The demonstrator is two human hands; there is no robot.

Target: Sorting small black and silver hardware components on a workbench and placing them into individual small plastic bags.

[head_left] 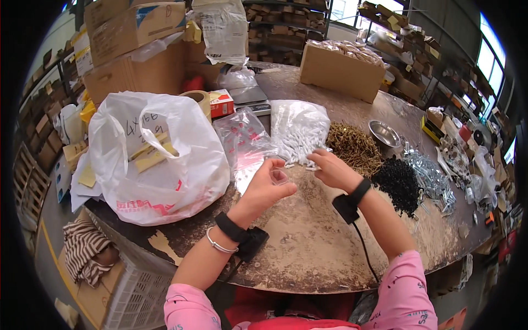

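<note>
My left hand (pixel 263 190) is curled round a small clear plastic bag (pixel 279 176), its thumb and fingers forming a ring. Across from it, my right hand (pixel 335 172) has its fingers bent and pinched at the near right edge of a heap of white plastic wall plugs (pixel 297 144). A white plug shows under those fingertips; how many they grip is hidden. The plugs spill from a larger clear bag (pixel 297 113). To the right of the plugs lie a pile of brass-coloured screws (pixel 352 147), a pile of black screws (pixel 397 184) and loose silver hardware (pixel 432 179).
A big white plastic carrier bag (pixel 159 187) bulges at the left. Flat clear bags with red print (pixel 245 132) lie beside it. Behind are a scale (pixel 250 96), a tape roll (pixel 198 100) and a cardboard box (pixel 342 71). A metal bowl (pixel 384 133) sits right.
</note>
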